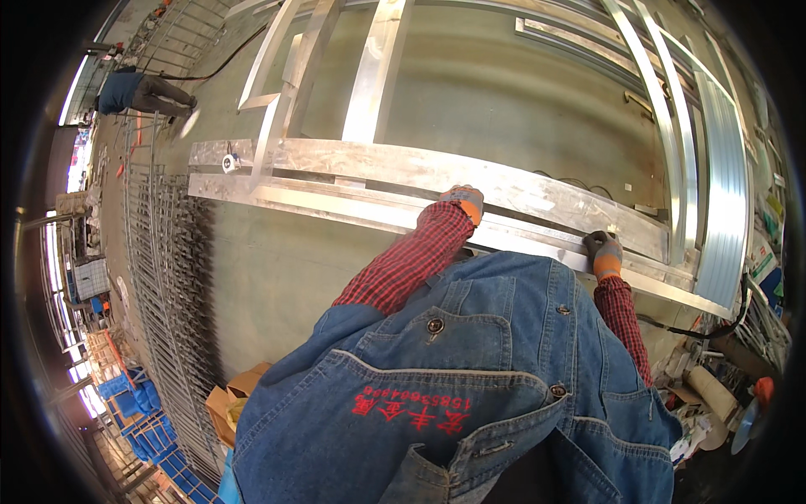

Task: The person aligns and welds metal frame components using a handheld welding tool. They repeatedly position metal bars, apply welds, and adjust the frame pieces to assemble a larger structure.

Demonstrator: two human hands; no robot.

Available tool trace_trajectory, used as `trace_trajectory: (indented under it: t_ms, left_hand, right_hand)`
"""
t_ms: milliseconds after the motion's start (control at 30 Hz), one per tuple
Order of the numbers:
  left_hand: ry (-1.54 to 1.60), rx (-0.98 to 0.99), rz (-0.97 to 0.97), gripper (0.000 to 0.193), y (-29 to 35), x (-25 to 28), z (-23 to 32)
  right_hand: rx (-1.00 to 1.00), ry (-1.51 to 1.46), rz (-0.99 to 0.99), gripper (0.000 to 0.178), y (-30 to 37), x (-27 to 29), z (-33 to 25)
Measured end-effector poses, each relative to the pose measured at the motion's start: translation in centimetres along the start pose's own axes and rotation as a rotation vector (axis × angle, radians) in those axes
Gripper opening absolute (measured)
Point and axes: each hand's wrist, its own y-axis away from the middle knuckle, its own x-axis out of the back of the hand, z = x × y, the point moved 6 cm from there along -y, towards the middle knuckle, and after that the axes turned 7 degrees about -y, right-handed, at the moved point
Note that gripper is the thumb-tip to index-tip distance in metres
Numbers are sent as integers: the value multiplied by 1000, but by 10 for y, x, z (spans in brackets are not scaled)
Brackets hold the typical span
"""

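Observation:
Two long, silvery metal bars lie side by side across the space in front of me, a narrow dark gap between them. My left hand (464, 203), in an orange and grey glove, is closed over the near bar (327, 203) around its middle. Farther along the same bar, my right hand (604, 254), in a dark glove with an orange cuff, has its fingers bent over the edge. The far bar (512, 187) runs just beyond both hands. A small white and dark tape measure (231, 162) sits at the bars' left end.
Crosswise metal profiles (374, 76) extend away from the far bar. Ribbed metal sheeting (724, 193) stands at the right. A long stack of metal grids (159, 294) lies left, beside a cardboard box (239, 395). A bent-over person (138, 92) is at far left.

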Motion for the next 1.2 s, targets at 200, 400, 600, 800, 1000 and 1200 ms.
trace_trajectory:
  t_ms: [200, 400, 600, 800, 1000, 1200]
  left_hand:
    - [35, -44, 80, 44, 4, 0, -6]
    - [-41, -117, 276, 32, -23, -19, -17]
    - [-24, -114, 222, 37, -13, -13, -14]
    - [9, -78, 144, 43, 1, 0, -11]
    - [145, -112, 312, 39, 12, -11, 10]
    - [247, -509, 717, 38, 26, -26, 152]
  right_hand:
    - [-16, -78, 154, 24, 10, 2, 4]
    - [14, 47, 209, 20, 22, 1, -1]
    - [-62, 109, 421, 42, 66, 25, 0]
    - [-221, 20, 464, 49, 91, 64, 37]
    - [-288, 16, 532, 48, 93, 98, 120]
    - [-211, 85, 550, 39, 78, 143, 206]
